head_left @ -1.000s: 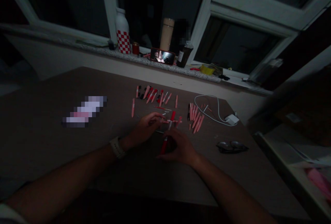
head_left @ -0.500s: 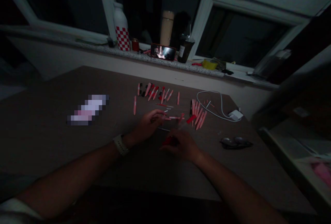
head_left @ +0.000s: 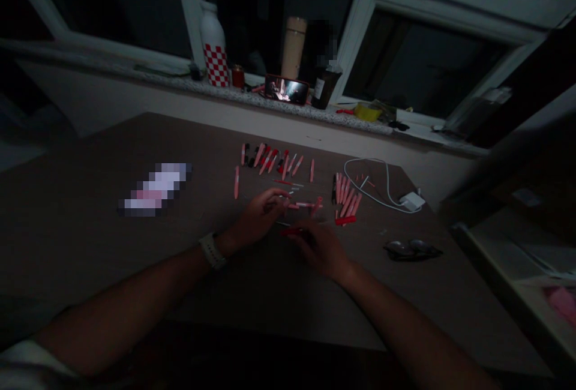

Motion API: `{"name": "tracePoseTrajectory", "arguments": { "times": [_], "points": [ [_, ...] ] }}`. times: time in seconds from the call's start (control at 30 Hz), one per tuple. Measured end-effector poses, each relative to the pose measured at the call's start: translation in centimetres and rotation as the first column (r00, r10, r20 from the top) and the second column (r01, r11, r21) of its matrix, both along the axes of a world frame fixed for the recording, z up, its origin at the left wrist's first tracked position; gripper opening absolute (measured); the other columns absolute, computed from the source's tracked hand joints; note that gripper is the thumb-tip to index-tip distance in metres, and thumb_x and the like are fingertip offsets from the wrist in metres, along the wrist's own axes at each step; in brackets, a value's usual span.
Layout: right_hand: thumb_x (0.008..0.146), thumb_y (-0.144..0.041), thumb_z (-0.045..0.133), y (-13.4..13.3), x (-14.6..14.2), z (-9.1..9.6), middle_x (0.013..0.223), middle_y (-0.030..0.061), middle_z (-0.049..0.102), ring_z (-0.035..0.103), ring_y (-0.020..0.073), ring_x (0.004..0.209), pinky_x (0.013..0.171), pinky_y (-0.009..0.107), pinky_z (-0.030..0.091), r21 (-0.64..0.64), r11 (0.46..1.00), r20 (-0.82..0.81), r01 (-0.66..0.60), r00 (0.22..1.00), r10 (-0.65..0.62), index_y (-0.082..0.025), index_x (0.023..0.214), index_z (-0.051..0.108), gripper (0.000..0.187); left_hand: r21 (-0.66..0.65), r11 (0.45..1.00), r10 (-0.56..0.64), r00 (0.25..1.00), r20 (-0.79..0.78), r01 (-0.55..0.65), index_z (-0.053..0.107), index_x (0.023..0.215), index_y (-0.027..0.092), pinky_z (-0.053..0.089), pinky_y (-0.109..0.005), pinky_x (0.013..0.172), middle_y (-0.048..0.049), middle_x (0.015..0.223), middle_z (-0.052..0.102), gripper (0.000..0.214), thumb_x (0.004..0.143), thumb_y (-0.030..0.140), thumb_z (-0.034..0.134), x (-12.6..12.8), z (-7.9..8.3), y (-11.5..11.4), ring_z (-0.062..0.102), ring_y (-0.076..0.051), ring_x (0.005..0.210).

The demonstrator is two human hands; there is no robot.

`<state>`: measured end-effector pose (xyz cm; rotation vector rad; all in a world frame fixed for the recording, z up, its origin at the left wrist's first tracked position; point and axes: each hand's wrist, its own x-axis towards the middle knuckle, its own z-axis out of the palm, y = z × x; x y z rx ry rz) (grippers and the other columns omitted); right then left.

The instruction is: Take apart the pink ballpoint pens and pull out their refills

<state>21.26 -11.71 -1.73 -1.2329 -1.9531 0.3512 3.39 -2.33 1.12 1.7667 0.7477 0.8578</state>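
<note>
My right hand (head_left: 326,250) is closed, its thumb and fingers on a small red pen part (head_left: 291,231) just above the dark table. My left hand (head_left: 264,213) curls with fingertips pinched at the left end of a pink pen (head_left: 305,205); whether it grips that pen or another small piece is too dark to tell. Across that pen's right end stands or leans another pink piece (head_left: 317,203). A red tube (head_left: 345,220) lies at the lower end of a group of pink pens (head_left: 344,189). A thin red refill (head_left: 284,182) lies beyond my left fingers.
Several pink, red and black pens (head_left: 272,159) lie in a row behind. One pink pen (head_left: 236,182) is apart at left. To the right are a white cable with charger (head_left: 411,201) and glasses (head_left: 411,250). A phone (head_left: 287,89) and bottles (head_left: 213,42) stand on the windowsill (head_left: 180,83).
The red tube that was tilted above my right hand now lies by the right pen group. My right hand has turned, with the red part now at its fingertips. My left hand has barely moved.
</note>
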Motion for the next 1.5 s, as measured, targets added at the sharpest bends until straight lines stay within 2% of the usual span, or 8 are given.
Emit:
{"name": "tracePoseTrajectory", "arguments": {
  "times": [0.33, 0.5, 0.7, 0.83, 1.0, 1.13, 1.3, 1.5],
  "points": [
    [0.093, -0.040, 0.062, 0.0, 0.0, -0.4, 0.072, -0.0002, 0.068, 0.061, 0.0154, 0.058, 0.055, 0.026, 0.044, -0.077, 0.995, -0.027, 0.056, 0.998, -0.059, -0.024, 0.108, 0.063, 0.022, 0.016, 0.998, 0.060, 0.998, 0.018, -0.060, 0.056, 0.101, 0.018, 0.052, -0.027, 0.070, -0.0046, 0.088, 0.071, 0.026, 0.090, 0.041, 0.058, 0.3, -0.1, 0.1, 0.068, -0.018, 0.083],
    [0.091, -0.037, 0.066, 0.1, -0.1, -0.2, 0.085, 0.0015, 0.073, 0.065, 0.0147, 0.065, 0.062, 0.026, 0.048, -0.055, 0.998, 0.000, -0.025, 1.000, 0.025, -0.025, 0.106, 0.066, 0.020, 0.180, 0.976, 0.141, 0.985, -0.098, -0.122, 0.064, 0.101, 0.017, 0.051, -0.028, 0.068, -0.0045, 0.089, 0.070, 0.028, 0.093, 0.043, 0.056, -0.1, -0.7, 0.6, 0.066, -0.018, 0.079],
    [0.079, -0.032, 0.077, 0.2, 0.1, -0.8, 0.079, 0.0003, 0.071, 0.065, 0.0150, 0.063, 0.057, 0.025, 0.046, -0.101, 0.994, -0.004, 0.042, 0.999, -0.043, -0.022, 0.101, 0.062, 0.028, 0.311, 0.941, 0.167, 0.983, -0.082, -0.134, 0.071, 0.099, 0.017, 0.056, -0.029, 0.070, -0.0082, 0.108, 0.064, 0.030, 0.095, 0.041, 0.055, -0.5, -1.4, 1.4, 0.066, -0.016, 0.081],
    [0.080, -0.036, 0.077, 0.3, -0.1, -1.1, 0.077, -0.0005, 0.069, 0.065, 0.0146, 0.063, 0.057, 0.025, 0.046, -0.021, 1.000, -0.107, -0.009, 0.994, 0.007, -0.023, 0.082, 0.050, 0.030, 0.298, 0.941, 0.190, 0.979, -0.079, -0.159, 0.071, 0.107, 0.018, 0.057, -0.029, 0.066, -0.0077, 0.109, 0.062, 0.034, 0.094, 0.044, 0.054, -0.7, -1.5, 2.0, 0.066, -0.015, 0.077],
    [0.088, -0.042, 0.067, 0.2, 0.0, -0.7, 0.072, -0.0002, 0.069, 0.063, 0.0143, 0.060, 0.054, 0.026, 0.046, 0.071, 0.995, -0.136, -0.077, 0.987, 0.086, -0.025, 0.076, 0.041, 0.033, 0.377, 0.882, 0.376, 0.905, -0.202, -0.282, 0.065, 0.107, 0.018, 0.049, -0.029, 0.066, -0.0045, 0.094, 0.069, 0.029, 0.088, 0.039, 0.063, -1.0, -1.2, 2.7, 0.062, -0.017, 0.073],
    [0.094, -0.044, 0.055, 0.0, 0.5, -0.3, 0.073, 0.0018, 0.068, 0.061, 0.0140, 0.059, 0.055, 0.026, 0.046, 0.100, 0.993, -0.114, -0.060, 0.991, 0.072, -0.023, 0.083, 0.049, 0.024, 0.509, 0.824, 0.437, 0.853, -0.287, -0.250, 0.063, 0.102, 0.019, 0.046, -0.031, 0.072, -0.0052, 0.096, 0.071, 0.023, 0.089, 0.039, 0.061, -1.4, -0.9, 3.1, 0.062, -0.021, 0.081],
    [0.101, -0.046, 0.038, -0.2, 0.7, -0.1, 0.082, 0.0037, 0.069, 0.064, 0.0162, 0.066, 0.063, 0.029, 0.049, 0.062, 0.991, -0.168, -0.120, 0.977, 0.129, -0.023, 0.107, 0.054, 0.029, 0.690, 0.711, 0.531, 0.744, -0.405, -0.132, 0.069, 0.100, 0.022, 0.040, -0.039, 0.082, -0.0071, 0.105, 0.072, 0.021, 0.094, 0.036, 0.054, -2.2, -0.6, 3.6, 0.060, -0.028, 0.100],
    [0.100, -0.036, 0.045, -0.1, 0.4, 0.1, 0.097, 0.0051, 0.071, 0.067, 0.0188, 0.077, 0.070, 0.032, 0.052, -0.059, 0.993, -0.142, -0.097, 0.986, 0.088, -0.025, 0.130, 0.046, 0.032, 0.701, 0.707, 0.570, 0.664, -0.484, -0.096, 0.069, 0.102, 0.023, 0.037, -0.039, 0.078, -0.0070, 0.096, 0.074, 0.021, 0.091, 0.038, 0.059, -2.6, -0.7, 4.2, 0.059, -0.031, 0.099]
  ]
}}
